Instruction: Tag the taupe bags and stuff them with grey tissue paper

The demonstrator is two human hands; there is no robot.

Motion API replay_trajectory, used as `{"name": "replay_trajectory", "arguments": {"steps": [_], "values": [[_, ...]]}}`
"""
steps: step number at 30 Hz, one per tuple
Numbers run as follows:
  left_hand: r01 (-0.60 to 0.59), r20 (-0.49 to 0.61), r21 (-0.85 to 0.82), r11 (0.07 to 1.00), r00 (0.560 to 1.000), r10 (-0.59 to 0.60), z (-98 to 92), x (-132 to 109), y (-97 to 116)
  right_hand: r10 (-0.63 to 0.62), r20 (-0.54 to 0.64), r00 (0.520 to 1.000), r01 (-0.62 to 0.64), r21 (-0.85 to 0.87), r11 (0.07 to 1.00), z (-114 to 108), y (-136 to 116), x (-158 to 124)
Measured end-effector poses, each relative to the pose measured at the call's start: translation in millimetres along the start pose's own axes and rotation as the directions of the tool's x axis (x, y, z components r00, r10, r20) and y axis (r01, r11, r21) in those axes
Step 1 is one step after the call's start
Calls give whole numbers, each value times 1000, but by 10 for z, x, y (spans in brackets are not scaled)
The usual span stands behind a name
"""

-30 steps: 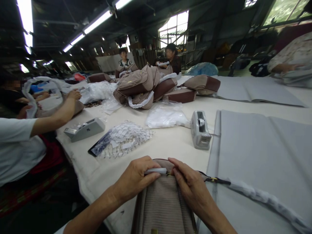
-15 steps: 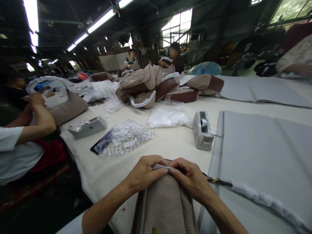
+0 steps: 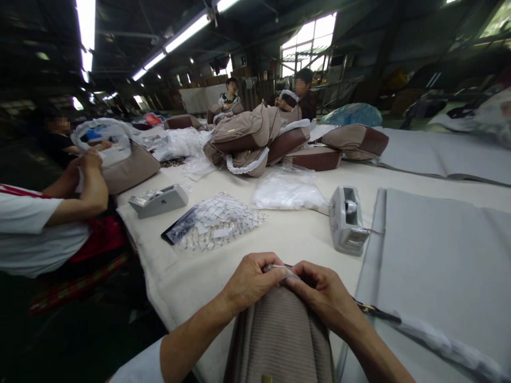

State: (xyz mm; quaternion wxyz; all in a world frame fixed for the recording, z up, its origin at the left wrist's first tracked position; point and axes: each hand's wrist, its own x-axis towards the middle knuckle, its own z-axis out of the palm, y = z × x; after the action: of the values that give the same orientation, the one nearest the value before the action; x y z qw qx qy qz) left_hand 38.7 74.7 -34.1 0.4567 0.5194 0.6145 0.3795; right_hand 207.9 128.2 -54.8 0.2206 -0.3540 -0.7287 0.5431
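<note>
Bag (image 3: 279, 340) at table (image 3: 191, 276) edge; both hands (image 3: 289, 287) pinch top.

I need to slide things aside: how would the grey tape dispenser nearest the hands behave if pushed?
The tape dispenser looks blocky with a broad flat base, so it probably slides rather than tips. It seems heavy for its size. Its tape tail may drag on the grey sheet.

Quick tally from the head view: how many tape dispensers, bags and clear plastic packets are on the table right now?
Tape dispensers: 2, one, one
Bags: 7, one under left hand and right hand at, one, five piled; more behind may be hidden
Plastic packets: 2, tags, white
Total: 11
</note>
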Motion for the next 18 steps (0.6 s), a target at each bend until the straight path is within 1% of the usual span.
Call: {"name": "replay_trajectory", "arguments": {"steps": [2,4,5,7,10,13,15,18], "values": [[-7,46,-31,1000,999,8,-31,-15,-7,12,21,1000,-13,47,999,1,25,10],[-12,98,-68,998,995,19,-60,-28,-14,12,45,999,-15,54,998,-8,53,18],[-17,105,-75,997,994,25,-68,-33,-17,11,53,999,-14,48,999,-14,66,21],[-35,78,-50,998,996,39,-65,-38,-22,5,49,999,-8,52,999,-28,83,20],[-64,14,1,998,998,64,-30,-34,-27,19,11,1000,-19,71,997,-50,83,14],[-63,-6,-1,998,998,63,-7,-25,-32,30,42,999,-32,38,999,-52,79,14],[-66,-3,-2,998,998,66,-14,-25,-33,23,38,999,-24,10,1000,-38,92,14],[-71,47,-24,997,996,72,-45,-37,-30,11,-6,1000,-11,-4,1000,-11,124,-4]]}}
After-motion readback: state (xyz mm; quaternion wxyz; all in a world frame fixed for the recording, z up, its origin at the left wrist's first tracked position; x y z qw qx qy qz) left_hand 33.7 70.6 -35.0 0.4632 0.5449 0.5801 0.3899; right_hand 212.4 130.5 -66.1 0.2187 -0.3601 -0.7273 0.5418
